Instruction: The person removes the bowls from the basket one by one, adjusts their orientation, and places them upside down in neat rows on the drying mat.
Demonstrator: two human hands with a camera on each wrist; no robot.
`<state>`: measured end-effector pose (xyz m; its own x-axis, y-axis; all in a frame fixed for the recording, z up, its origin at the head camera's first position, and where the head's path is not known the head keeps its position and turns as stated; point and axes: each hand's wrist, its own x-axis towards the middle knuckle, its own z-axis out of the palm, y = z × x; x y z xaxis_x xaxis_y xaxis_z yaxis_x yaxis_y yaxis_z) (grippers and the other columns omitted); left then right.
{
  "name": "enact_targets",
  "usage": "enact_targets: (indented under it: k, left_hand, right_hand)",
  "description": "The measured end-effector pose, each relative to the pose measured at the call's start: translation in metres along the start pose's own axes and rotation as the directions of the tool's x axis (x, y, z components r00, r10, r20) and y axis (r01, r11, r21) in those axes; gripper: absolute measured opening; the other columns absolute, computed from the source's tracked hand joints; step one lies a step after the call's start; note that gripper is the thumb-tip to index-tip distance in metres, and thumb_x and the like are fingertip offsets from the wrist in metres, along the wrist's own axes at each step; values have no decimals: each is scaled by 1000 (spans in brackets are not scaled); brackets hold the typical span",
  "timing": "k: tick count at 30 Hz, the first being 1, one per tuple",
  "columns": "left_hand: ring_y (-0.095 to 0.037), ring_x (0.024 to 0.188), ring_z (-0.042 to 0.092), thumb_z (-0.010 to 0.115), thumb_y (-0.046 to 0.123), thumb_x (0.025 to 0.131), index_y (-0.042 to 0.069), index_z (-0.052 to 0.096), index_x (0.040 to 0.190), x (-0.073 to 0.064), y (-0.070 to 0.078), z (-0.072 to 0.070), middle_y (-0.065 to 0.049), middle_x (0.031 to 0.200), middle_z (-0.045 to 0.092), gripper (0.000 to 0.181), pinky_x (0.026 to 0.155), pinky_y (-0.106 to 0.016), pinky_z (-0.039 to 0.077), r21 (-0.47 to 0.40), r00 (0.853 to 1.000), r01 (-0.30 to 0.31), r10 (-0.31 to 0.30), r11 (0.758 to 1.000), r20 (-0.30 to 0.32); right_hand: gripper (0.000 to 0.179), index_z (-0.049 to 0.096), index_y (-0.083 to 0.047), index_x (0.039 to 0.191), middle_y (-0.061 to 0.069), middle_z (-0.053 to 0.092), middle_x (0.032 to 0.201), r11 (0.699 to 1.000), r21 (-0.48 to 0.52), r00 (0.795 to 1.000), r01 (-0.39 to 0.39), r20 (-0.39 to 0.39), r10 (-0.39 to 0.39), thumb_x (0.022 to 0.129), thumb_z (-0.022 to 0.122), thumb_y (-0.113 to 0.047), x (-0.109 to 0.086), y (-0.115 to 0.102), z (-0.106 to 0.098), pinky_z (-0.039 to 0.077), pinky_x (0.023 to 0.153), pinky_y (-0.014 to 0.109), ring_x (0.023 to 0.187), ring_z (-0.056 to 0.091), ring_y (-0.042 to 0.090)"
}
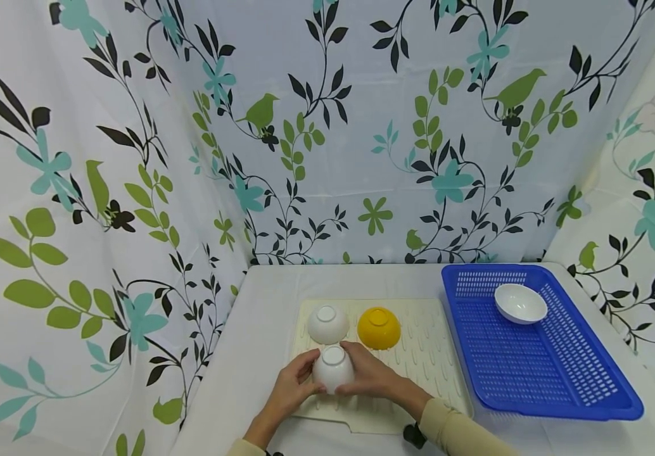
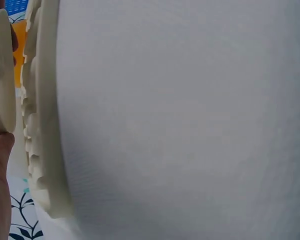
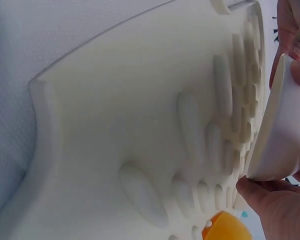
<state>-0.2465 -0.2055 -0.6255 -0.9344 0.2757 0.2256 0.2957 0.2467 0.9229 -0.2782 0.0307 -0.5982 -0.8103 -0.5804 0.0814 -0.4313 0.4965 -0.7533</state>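
My left hand [image 1: 292,385] and right hand [image 1: 374,375] are gripping a white bowl [image 1: 333,375] from opposite sides, neither lying nearer. The bowl, round and mouth down, is hovering just over the near part of the ridged tray [image 1: 427,345], its rim facing the ridges, while a second bowl [image 1: 327,325] is sitting just beyond it.

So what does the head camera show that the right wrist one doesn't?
Only the head view: the blue basket, the white bowl in it, the sleeves and, as far as I can tell, the rear upturned white bowl.
Only the right wrist view: a close, side-on look at the rim of the held bowl.
Both: the held bowl, yellow bowl, ridged mat, left hand and right hand.
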Motion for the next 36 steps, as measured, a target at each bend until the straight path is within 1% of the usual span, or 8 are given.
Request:
enact_targets:
  k: [4, 7, 14, 19, 24, 28, 32, 36]
  left_hand:
    - [-44, 135, 49, 87, 10, 73, -3, 53, 139, -2, -5, 2, -24, 147, 51, 76, 110, -37, 47, 20, 1000, 11, -11, 1000, -4]
    - [-43, 139, 46, 87, 10, 72, -4, 51, 141, -3, -3, 3, -23, 150, 49, 79, 112, -36, 45, 45, 1000, 31, -31, 999, 3]
    - [-42, 140, 45, 86, 5, 72, -1, 52, 142, -4, -3, 5, -22, 151, 47, 78, 113, -37, 44, 125, 1000, 15, -19, 992, 25]
    - [-43, 139, 46, 85, 3, 74, -4, 47, 144, -2, -2, 7, -24, 150, 47, 80, 112, -38, 44, 189, 999, 11, -19, 982, 43]
    - [-42, 137, 49, 84, 8, 75, -7, 42, 146, -1, 3, 10, -25, 150, 45, 84, 110, -42, 48, 298, 997, 24, -46, 954, 67]
    - [-42, 135, 50, 87, 17, 75, -9, 42, 145, 0, 7, 14, -27, 149, 47, 88, 108, -47, 50, 375, 997, 18, -43, 927, 59]
    - [-43, 135, 50, 89, 19, 73, -9, 44, 143, 0, 10, 18, -28, 146, 49, 88, 110, -52, 46, 400, 998, 36, -55, 916, 36]
    - [-43, 133, 52, 89, 18, 72, -8, 44, 142, 0, 13, 20, -28, 145, 50, 87, 109, -53, 46, 406, 996, 64, -81, 912, 27]
  right_hand:
    - [98, 36, -9, 150, 8, 51, 142, 998, -51, 999, -39, 9, 39, 73, 87, -43, -2, 0, 4, 53, 105, 45, 125, 54, 21]
    - [104, 30, -7, 153, 13, 46, 147, 995, -78, 998, -56, 16, 57, 74, 86, -43, -4, 1, 6, 50, 109, 48, 129, 52, 25]
    - [102, 30, -10, 151, 14, 44, 147, 985, -170, 999, -33, 5, 34, 74, 87, -45, -4, 8, 12, 50, 111, 47, 129, 52, 26]
    - [100, 31, -10, 150, 15, 44, 146, 979, -204, 1000, -24, -10, 23, 74, 87, -44, -6, 9, 15, 51, 109, 47, 127, 53, 27]
    - [101, 31, -9, 150, 15, 44, 145, 977, -210, 1000, -22, -10, 21, 75, 87, -44, -8, 7, 14, 52, 107, 48, 125, 54, 28]
    - [102, 30, -11, 151, 14, 43, 147, 977, -202, 998, -60, 5, 62, 74, 87, -45, -8, 5, 13, 52, 108, 48, 127, 54, 28]
    - [103, 30, -12, 152, 14, 42, 149, 975, -204, 995, -89, 19, 95, 73, 87, -46, -8, 3, 12, 51, 109, 47, 129, 53, 27]
    - [103, 29, -8, 153, 15, 42, 149, 969, -236, 997, -66, 32, 76, 75, 87, -44, -10, 1, 10, 51, 110, 47, 130, 52, 28]
